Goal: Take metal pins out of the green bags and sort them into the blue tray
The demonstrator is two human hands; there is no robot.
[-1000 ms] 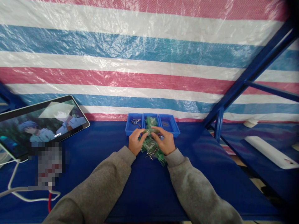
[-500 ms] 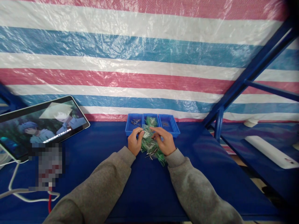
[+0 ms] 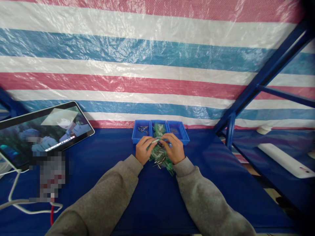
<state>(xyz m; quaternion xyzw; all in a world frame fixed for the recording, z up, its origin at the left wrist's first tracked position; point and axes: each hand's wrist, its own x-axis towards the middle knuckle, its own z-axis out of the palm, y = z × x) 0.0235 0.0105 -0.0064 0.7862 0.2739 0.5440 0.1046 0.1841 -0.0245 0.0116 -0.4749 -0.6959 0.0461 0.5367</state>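
My left hand [image 3: 144, 150] and my right hand [image 3: 174, 149] face each other over a pile on the table. Between their fingertips they pinch a small clear-green plastic bag [image 3: 156, 141], seen nearly edge-on. Below lies a heap of similar green plastic bags [image 3: 158, 153], with several loose metal pins [image 3: 159, 163] at its near side. Just behind my hands stand three blue bins in a row: the left bin [image 3: 134, 134] holds metal pins, the middle one [image 3: 151, 126] a green bag, the right one [image 3: 184, 133] a few small pieces too faint to name.
A tablet [image 3: 49, 131] playing a video leans at the left, with a white cable [image 3: 17, 185] and a blurred-out object near it. A blue metal frame [image 3: 261, 78] rises at the right, beside a white oblong object [image 3: 285, 160]. Striped plastic sheeting [image 3: 157, 65] hangs behind the table.
The bag between my hands has tipped from facing me to nearly edge-on. My fingertips have come closer together on it, and more of the middle bin shows.
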